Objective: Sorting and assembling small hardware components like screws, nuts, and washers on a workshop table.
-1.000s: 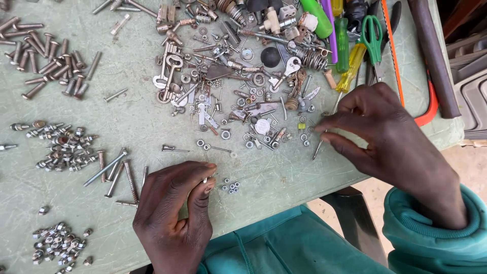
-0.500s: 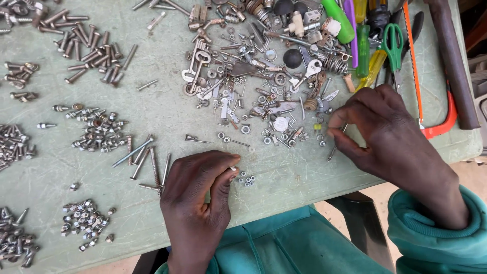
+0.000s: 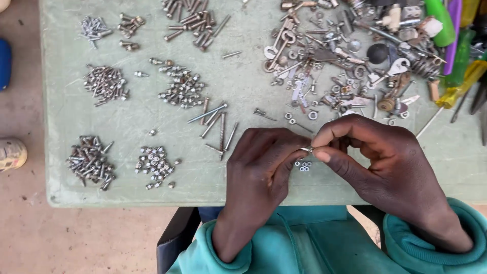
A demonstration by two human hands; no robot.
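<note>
Steel glints where both hands meet above the counter (image 3: 127,195) edge: left hand (image 3: 264,170) and right hand (image 3: 378,160) pinch a small bolt (image 3: 307,149) between closed fingertips, its axis roughly level, just above loose nuts (image 3: 303,166).

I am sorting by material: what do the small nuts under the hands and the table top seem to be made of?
Small nuts: apparently metal, probably plated steel; they are bright silver and shiny. Table top: looks like pale green plastic with a matt, scuffed and stained surface, though painted material cannot be excluded.
</note>
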